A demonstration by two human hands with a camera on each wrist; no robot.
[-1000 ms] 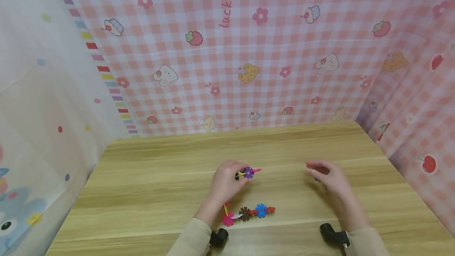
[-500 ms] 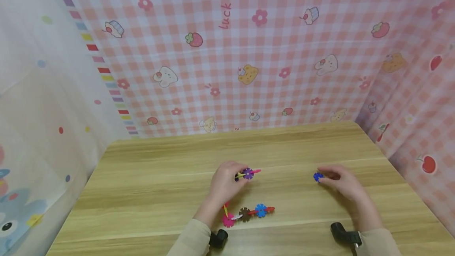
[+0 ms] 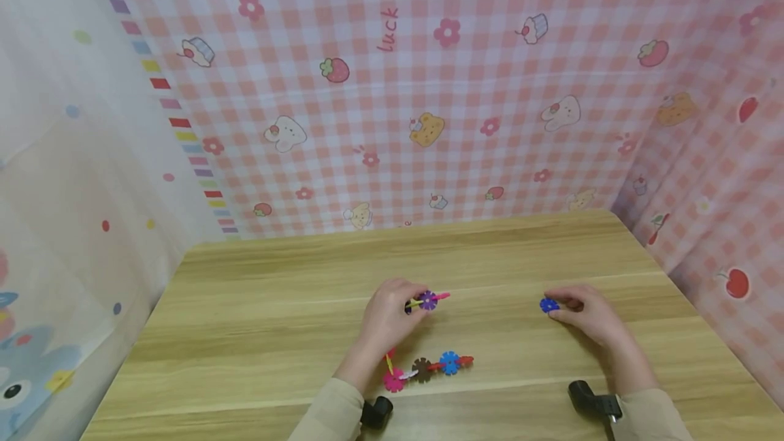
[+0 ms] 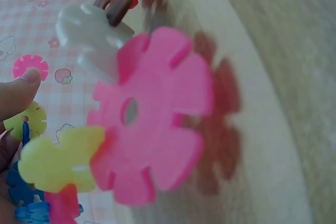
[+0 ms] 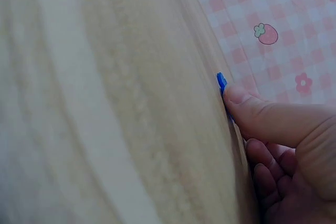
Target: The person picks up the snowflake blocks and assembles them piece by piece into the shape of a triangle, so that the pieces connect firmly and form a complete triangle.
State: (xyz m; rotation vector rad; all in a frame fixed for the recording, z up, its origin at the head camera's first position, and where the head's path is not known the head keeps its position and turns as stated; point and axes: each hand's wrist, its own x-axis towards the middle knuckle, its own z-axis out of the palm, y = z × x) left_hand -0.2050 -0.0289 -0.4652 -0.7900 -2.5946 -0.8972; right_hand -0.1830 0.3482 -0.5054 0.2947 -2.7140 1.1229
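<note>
Mid-table, my left hand grips a chain of linked plastic snowflake discs. A purple disc and a pink one seen edge-on stick out past its fingers. The chain's other stretch lies near my wrist: a pink disc, a white one, a brown one, a light blue one and red ones. Part of the chain is hidden behind the left hand. To the right, my right hand pinches a single dark blue snowflake disc between thumb and fingers, at the table surface.
The wooden table runs back to a pink checked cloth. More cloth hangs on the left and right sides. A black wrist mount sits at the left wrist, another black mount at the right.
My right hand has shifted to the right, and its thumb and fingers now meet the dark blue disc, which it mostly covered before. The left hand and the chain stay in place.
</note>
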